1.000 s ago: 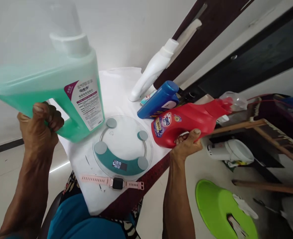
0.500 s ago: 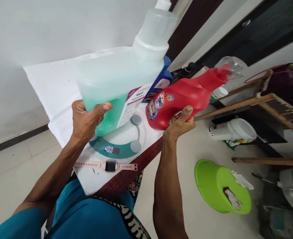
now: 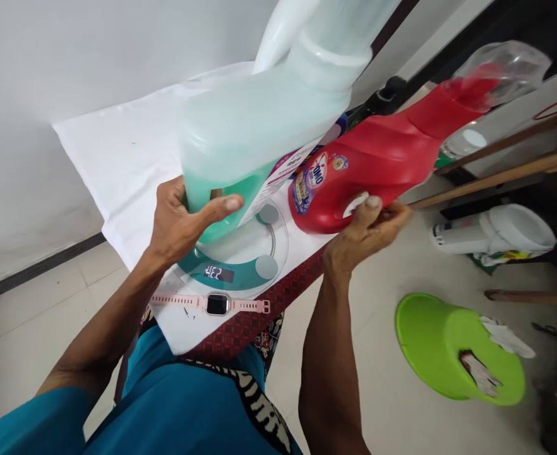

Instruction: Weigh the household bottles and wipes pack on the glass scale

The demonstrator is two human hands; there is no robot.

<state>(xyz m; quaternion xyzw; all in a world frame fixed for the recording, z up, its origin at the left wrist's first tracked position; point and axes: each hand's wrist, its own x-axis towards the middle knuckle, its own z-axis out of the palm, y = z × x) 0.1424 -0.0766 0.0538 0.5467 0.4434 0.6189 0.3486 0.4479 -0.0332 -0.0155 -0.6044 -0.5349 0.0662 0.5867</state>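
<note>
Holds jug [image 3: 250, 126] in left grip [image 3: 177, 221], lengthwise toward far right. Touches red bottle [image 3: 383, 151] with right grip [image 3: 358, 239]; cannot tell tightness.

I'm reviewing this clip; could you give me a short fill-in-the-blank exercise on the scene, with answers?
1. The translucent plastic jug with green liquid stands on a round glass ____ with a lit display.
2. The logo on the red plastic bottle reads ____.
3. The hand at that bottle is the person's ____ one.
4. The square-faced watch has a strap coloured ____.

Missing words: scale; OMO; right; pink.
</note>
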